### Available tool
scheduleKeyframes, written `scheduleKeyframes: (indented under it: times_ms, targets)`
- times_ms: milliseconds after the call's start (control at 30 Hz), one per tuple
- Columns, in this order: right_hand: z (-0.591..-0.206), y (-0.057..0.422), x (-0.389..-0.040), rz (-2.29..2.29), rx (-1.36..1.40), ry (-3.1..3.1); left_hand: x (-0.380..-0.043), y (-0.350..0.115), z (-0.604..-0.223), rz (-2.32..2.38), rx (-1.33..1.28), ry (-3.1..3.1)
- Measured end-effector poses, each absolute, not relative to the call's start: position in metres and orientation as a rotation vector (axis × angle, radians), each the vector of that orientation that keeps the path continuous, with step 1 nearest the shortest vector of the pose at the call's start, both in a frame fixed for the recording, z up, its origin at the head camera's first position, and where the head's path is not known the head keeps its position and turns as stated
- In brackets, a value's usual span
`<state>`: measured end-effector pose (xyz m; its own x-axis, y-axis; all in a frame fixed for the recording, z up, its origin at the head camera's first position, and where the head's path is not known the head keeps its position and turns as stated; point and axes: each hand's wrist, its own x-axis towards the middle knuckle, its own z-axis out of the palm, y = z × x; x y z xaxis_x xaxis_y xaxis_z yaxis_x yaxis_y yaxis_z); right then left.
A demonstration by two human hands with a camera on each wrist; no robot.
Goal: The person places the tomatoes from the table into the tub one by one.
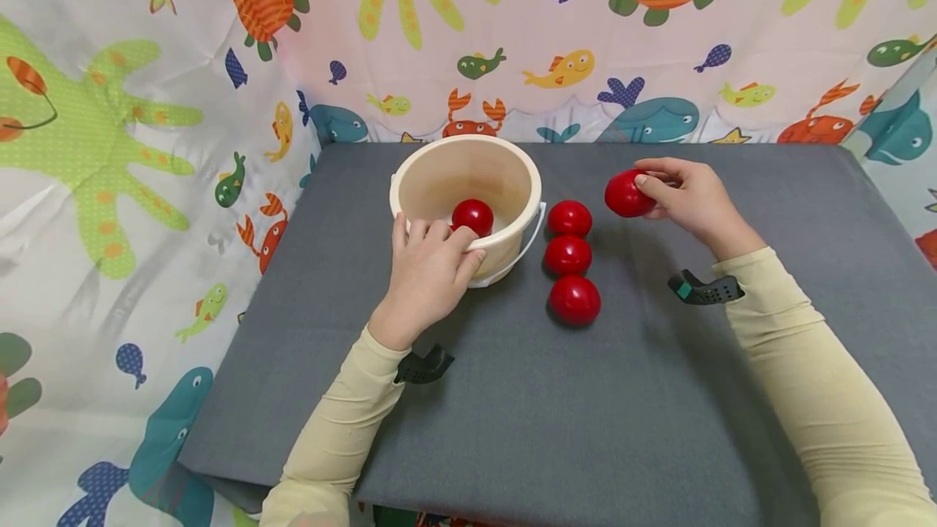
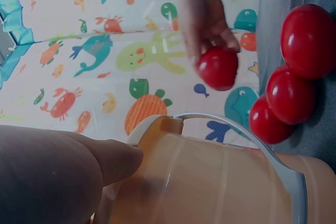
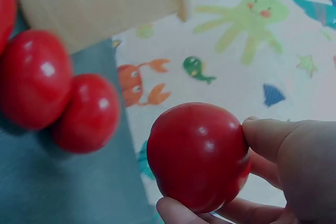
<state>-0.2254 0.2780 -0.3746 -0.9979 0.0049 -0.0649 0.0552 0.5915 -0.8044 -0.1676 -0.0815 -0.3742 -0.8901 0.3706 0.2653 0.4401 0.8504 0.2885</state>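
My left hand [image 1: 430, 279] grips the near rim of a cream bucket [image 1: 505, 254], its fingers over the edge and its thumb outside. Inside the bucket lies a glossy red tomato [image 1: 472, 216]; a bit of red beside it is mostly hidden by the hand. Off to the bucket's right, my right hand [image 1: 688, 200] pinches another red tomato [image 3: 198, 156] between thumb and fingers, slightly lobed and held above the table. Between bucket and right hand, three tomatoes form a row: a far one [image 1: 569, 219], a middle one [image 1: 567, 255] and a near one [image 1: 574, 300].
A grey cloth covers the table [image 1: 512, 421]. The bucket's white handle [image 1: 533, 238] hangs down on its right side. Behind the table and along its left stands a curtain [image 1: 432, 63] printed with sea animals. Each wrist wears a black band [image 1: 704, 289].
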Motion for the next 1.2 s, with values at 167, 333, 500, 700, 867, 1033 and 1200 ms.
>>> scheduleKeyframes:
  times_ms: [167, 333, 500, 700, 867, 1033, 1200]
  targets:
    - [-0.349, 0.264, -0.232, -1.421, 0.015, 2.783, -0.168, -0.082, -0.374, -0.51, -0.625, -2.831]
    - [-0.317, 0.243, -0.237, -1.433, -0.075, 2.817, -0.168, -0.083, -0.374, -0.511, -0.626, -2.83]
    - [-0.292, 0.22, -0.24, -1.437, -0.148, 2.831, -0.169, -0.083, -0.374, -0.517, -0.632, -2.831]
    - [-0.274, 0.191, -0.243, -1.453, -0.245, 2.847, -0.169, -0.083, -0.374, -0.511, -0.627, -2.832]
    - [-0.266, 0.166, -0.246, -1.442, -0.325, 2.834, -0.169, -0.083, -0.374, -0.513, -0.629, -2.824]
    - [-0.267, 0.142, -0.247, -1.423, -0.406, 2.81, -0.169, -0.083, -0.375, -0.536, -0.636, -2.836]
    - [-0.275, 0.124, -0.249, -1.435, -0.49, 2.779, -0.169, -0.083, -0.375, -0.549, -0.64, -2.855]
